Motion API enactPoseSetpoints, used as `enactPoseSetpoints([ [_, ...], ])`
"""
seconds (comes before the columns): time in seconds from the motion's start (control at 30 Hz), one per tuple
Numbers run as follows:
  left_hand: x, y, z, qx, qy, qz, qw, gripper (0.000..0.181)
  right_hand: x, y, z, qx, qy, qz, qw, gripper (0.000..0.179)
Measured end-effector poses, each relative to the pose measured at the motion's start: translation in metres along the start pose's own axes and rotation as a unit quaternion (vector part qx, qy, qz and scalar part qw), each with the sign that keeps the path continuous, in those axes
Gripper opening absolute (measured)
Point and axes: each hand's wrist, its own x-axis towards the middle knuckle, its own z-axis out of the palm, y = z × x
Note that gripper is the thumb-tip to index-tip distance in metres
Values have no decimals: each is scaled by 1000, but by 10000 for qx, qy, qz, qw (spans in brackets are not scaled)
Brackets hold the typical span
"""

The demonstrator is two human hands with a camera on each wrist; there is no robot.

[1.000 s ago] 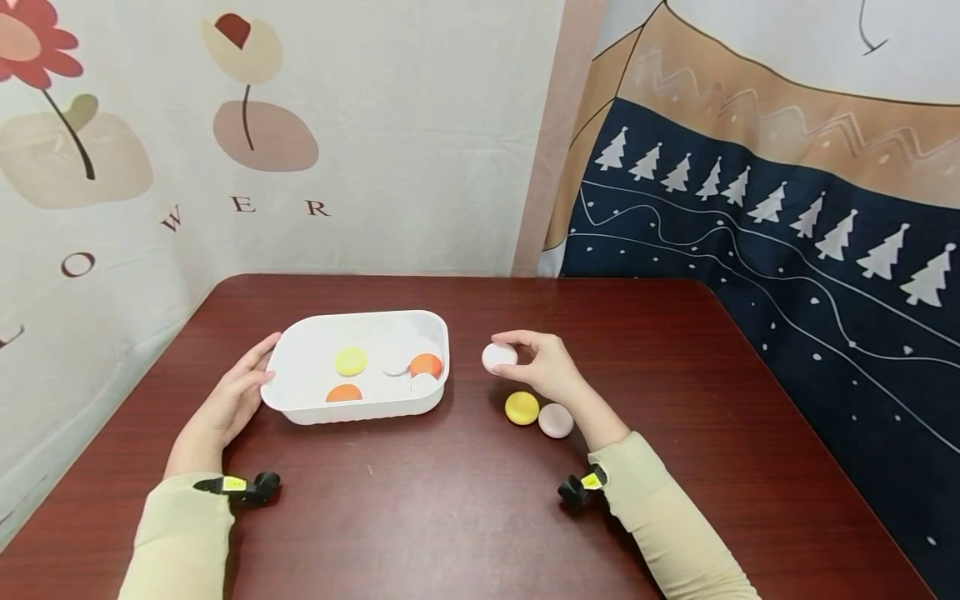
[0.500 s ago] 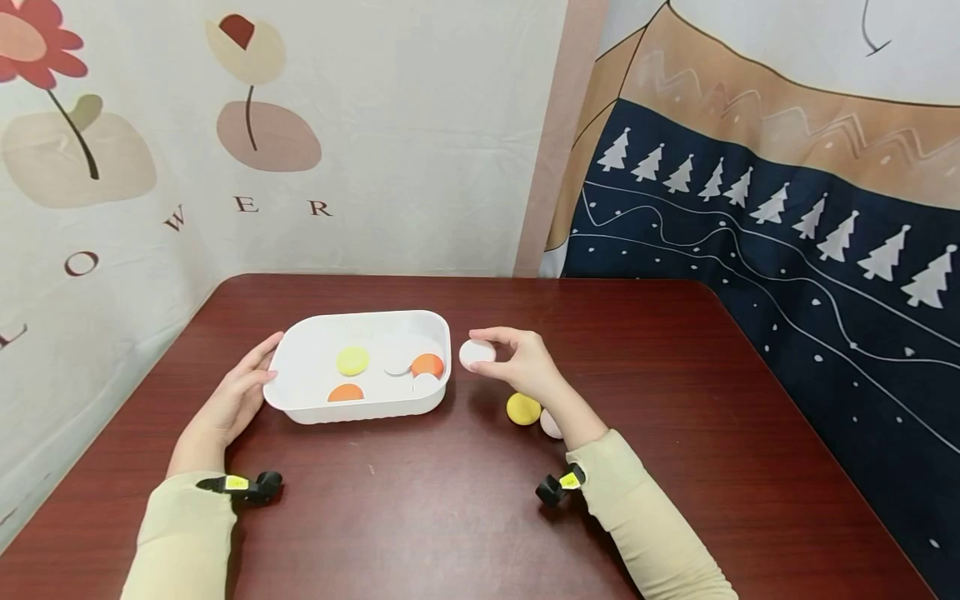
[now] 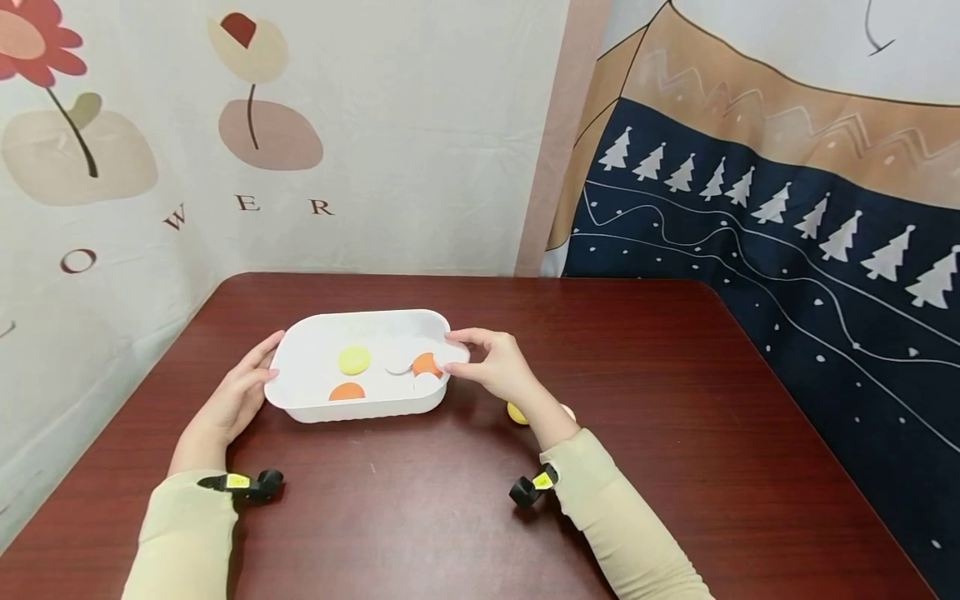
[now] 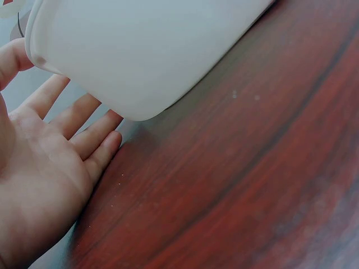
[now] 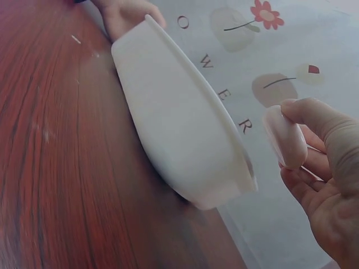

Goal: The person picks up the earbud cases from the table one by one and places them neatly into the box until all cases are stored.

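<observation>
In the head view a shallow white plastic container [image 3: 330, 408] stands on the table, with yellow, orange and white discs inside, including a yellow disc [image 3: 354, 360] and an orange disc [image 3: 347, 392]. My left hand [image 3: 227, 404] touches its left end; the left wrist view has the thumb at the rim and fairly straight fingers against the end wall. Between thumb and fingers, my right hand [image 3: 498, 367] pinches a thick, rounded white disc [image 5: 285, 137]. In the head view that disc overlaps the container's right rim; the right wrist view has it above and apart from the rim.
On the dark red-brown table [image 3: 420, 508], another yellow disc [image 3: 516, 413] and a pale disc lie partly hidden under my right forearm. Printed cloths hang behind the table. Each sleeve cuff has a black wrist device.
My right hand has carried the white disc leftward, from beside the container to over its right rim. The forearm now covers more of the two loose discs. My left hand and the container stay put.
</observation>
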Motion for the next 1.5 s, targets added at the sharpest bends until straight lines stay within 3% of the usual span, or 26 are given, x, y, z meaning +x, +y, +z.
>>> enactPoseSetpoints([
  [0.3, 1, -2, 0, 8, -56, 19, 10000, 61, 5, 0, 25, 159, -126, -30, 9998, 42],
  [1.0, 6, -4, -4, -38, -27, -19, 10000, 61, 16, -9, 65, -252, -164, 78, 9995, 41],
  [1.2, 7, -5, -5, -29, -27, -26, 10000, 61, 20, -11, 70, -537, -194, 7, 9984, 41],
  [1.5, 9, -7, -6, 57, 20, -76, 10000, 61, 22, -11, 69, -487, -256, 290, 9981, 43],
])
